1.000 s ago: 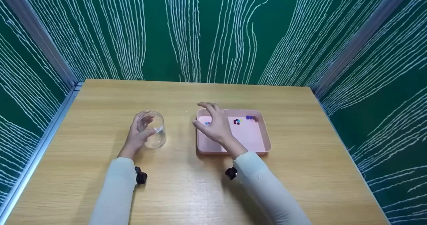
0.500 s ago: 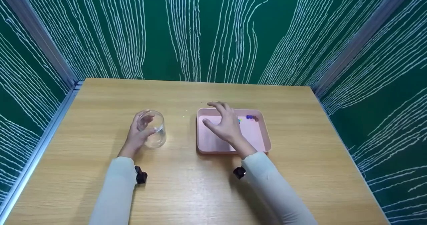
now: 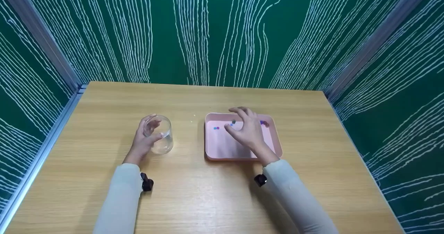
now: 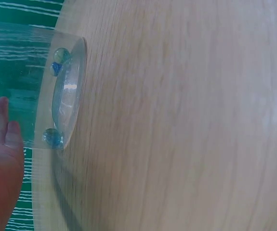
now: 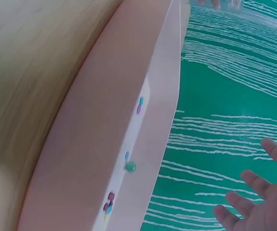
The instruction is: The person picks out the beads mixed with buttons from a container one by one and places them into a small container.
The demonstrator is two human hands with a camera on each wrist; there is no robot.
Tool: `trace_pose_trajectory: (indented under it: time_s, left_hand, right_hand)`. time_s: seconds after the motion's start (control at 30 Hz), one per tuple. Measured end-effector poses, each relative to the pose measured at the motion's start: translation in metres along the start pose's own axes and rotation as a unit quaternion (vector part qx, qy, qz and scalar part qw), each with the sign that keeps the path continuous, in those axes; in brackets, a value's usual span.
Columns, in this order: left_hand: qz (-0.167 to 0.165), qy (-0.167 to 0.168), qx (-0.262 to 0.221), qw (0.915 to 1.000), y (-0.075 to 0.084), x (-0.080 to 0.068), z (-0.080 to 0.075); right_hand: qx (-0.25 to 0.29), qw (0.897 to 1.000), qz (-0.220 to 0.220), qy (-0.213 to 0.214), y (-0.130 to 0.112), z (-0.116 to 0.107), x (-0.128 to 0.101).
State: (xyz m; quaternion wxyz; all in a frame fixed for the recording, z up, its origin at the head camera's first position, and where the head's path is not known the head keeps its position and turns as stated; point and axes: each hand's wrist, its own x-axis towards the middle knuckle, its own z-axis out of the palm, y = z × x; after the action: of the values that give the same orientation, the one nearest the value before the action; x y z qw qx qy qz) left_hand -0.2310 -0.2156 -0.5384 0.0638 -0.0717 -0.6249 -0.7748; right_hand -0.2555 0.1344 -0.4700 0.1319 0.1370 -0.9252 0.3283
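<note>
My left hand (image 3: 144,140) grips a clear glass (image 3: 163,145) from its left side, fingers behind and thumb at the front. In the left wrist view the glass stands upright on the table with blue-green marbles (image 4: 52,138) at its bottom. My right hand (image 3: 248,130) hovers over the pink tray (image 3: 222,152), thumb and fingers spread apart with nothing between them. By its fingertips, a dark green marble (image 3: 233,121) lies in the tray beside a small blue piece (image 3: 231,124). The right wrist view shows that green marble (image 5: 130,166) near the far wall.
Teal and pink beads (image 3: 216,128) lie at the tray's left. Purple and brown beads (image 3: 265,123) sit by its back right corner, partly behind the hand. Small white specks (image 3: 193,118) dot the wooden table (image 3: 194,199). Green walls with white lines (image 3: 222,36) enclose it.
My right hand has moved rightward across the tray, staying spread. The green marble and the teal and pink beads now show to its left. My left hand and the glass have stayed put.
</note>
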Motion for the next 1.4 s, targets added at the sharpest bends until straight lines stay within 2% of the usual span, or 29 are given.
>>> trace_pose_trajectory:
  time_s: [0.2, 0.43, 0.67, 0.83, 1.0, 1.1, 1.27, 1.4]
  left_hand:
    - [-0.010, 0.007, 0.001, 0.9999, 0.002, 0.000, 0.001]
    - [-0.017, 0.010, 0.005, 0.9998, 0.004, -0.002, 0.002]
    - [-0.010, 0.012, 0.000, 0.9999, 0.003, -0.001, 0.001]
    - [-0.003, 0.012, 0.004, 0.9999, 0.002, -0.001, 0.001]
    - [0.003, -0.001, 0.009, 1.0000, 0.002, -0.001, 0.000]
    - [0.007, 0.004, 0.007, 0.9999, 0.002, 0.000, 0.000]
    - [0.000, 0.011, 0.007, 0.9999, 0.000, 0.000, 0.000]
    - [0.007, 0.013, 0.005, 0.9999, 0.000, 0.000, 0.000]
  right_hand:
    - [-0.011, 1.000, 0.022, 0.010, 0.016, -0.006, -0.004]
    - [-0.051, 0.998, 0.036, 0.018, 0.032, -0.016, -0.009]
    - [-0.034, 0.998, 0.052, 0.026, 0.049, -0.023, -0.011]
    - [-0.049, 0.996, 0.073, 0.032, 0.063, -0.027, -0.012]
    - [-0.062, 0.995, 0.067, 0.041, 0.075, -0.032, -0.012]
    - [-0.072, 0.994, 0.067, 0.038, 0.082, -0.034, -0.012]
    - [-0.083, 0.992, 0.092, 0.024, 0.092, -0.038, -0.013]
    - [-0.091, 0.989, 0.116, 0.013, 0.099, -0.041, -0.012]
